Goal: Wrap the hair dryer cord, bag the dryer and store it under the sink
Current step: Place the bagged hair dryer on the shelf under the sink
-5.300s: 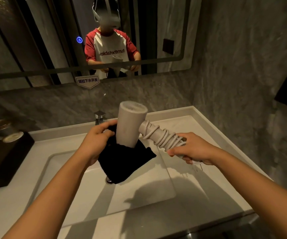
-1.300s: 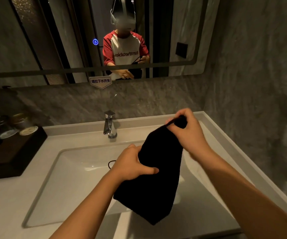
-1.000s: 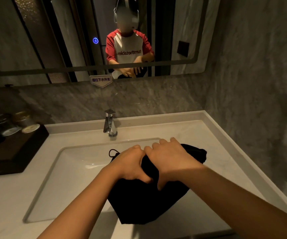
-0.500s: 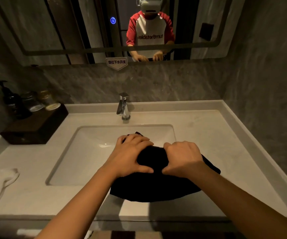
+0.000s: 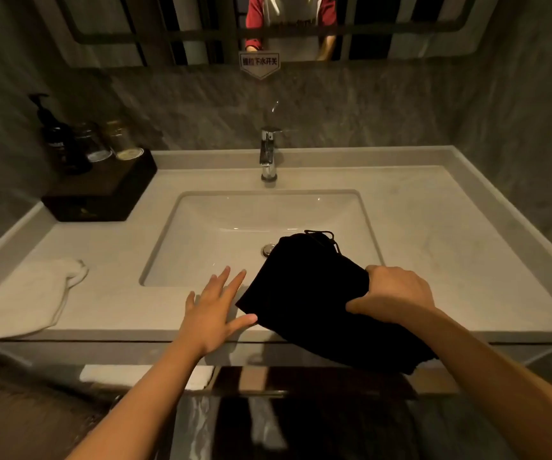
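— Changed since half a second ago? Left hand [image 5: 213, 310] off the black bag [image 5: 304, 293] now, fingers spread flat and apart, holding nothing, thumb tip just touching the bag's near-left edge. Both hands on the bundle in the earlier view; only one there now.

— And the right hand [image 5: 397, 292]?

— Clamped on the bag's right side, fingers closed over the cloth, thumb underneath. Bag held across the near rim of the sink [image 5: 201, 224], far end over the basin near the drain, near end hanging past the counter [image 5: 118, 293] edge.

— Dryer visible?

— No. Hidden inside the cloth, judging by the bulk. Drawstring [image 5: 321, 234] loose at the far end of the bag, looped, not obviously pulled tight.

— Meaning for the task?

— Wrapping and bagging most likely done. Probably the handover to storing: freed left hand ready to reach down for whatever opens below. Dark cabinet front [image 5: 301, 423] under the counter edge, near side, straight below the bag.

— Anything in the way?

— White towel [image 5: 29, 303] on the counter, well to the left of the left hand, clear of the bag. Faucet [image 5: 269, 154] at the far side, well apart.
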